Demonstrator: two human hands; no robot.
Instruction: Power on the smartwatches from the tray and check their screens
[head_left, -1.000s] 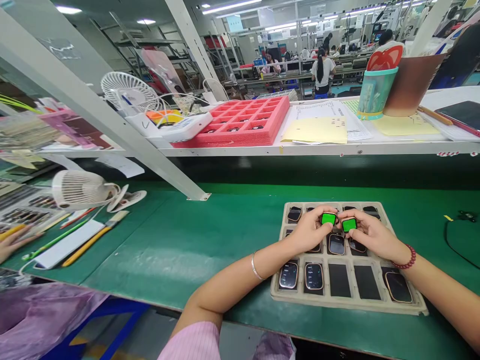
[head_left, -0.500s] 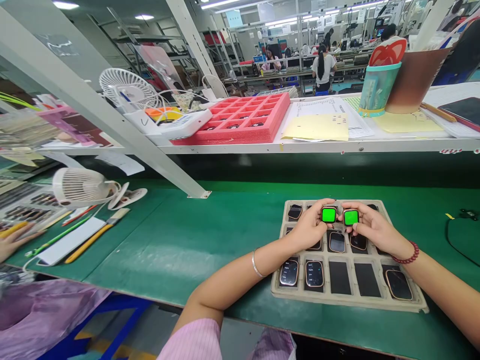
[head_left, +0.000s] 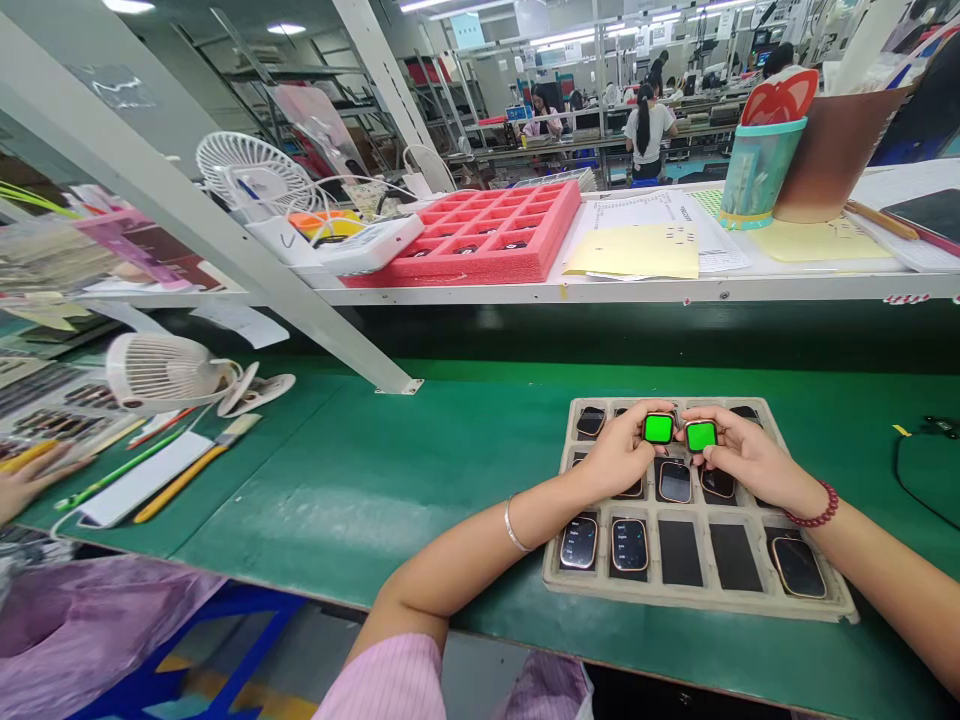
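My left hand (head_left: 624,447) is closed on a watch (head_left: 658,429) whose screen is bright green. Close beside it, my right hand (head_left: 739,452) grips a second watch (head_left: 701,436), also lit green and slightly lower. Both are held above the back part of a beige tray (head_left: 615,590) with compartments. Several watches lie in the tray; two at the front left, one of them a watch (head_left: 629,546) with small text on its screen, are lit. Two front compartments show only their black bottoms. My hands hide part of the back rows.
A white shelf (head_left: 465,294) crosses behind, bearing a red foam tray (head_left: 540,262), papers and cups. On the left are a small fan (head_left: 161,370), a brush (head_left: 199,470) and another person's hand (head_left: 26,487). A black cable (head_left: 922,500) lies at the right.
The right-hand watch has shifted very slightly left and down. Both hands keep their grip, and the tray stays where it was.
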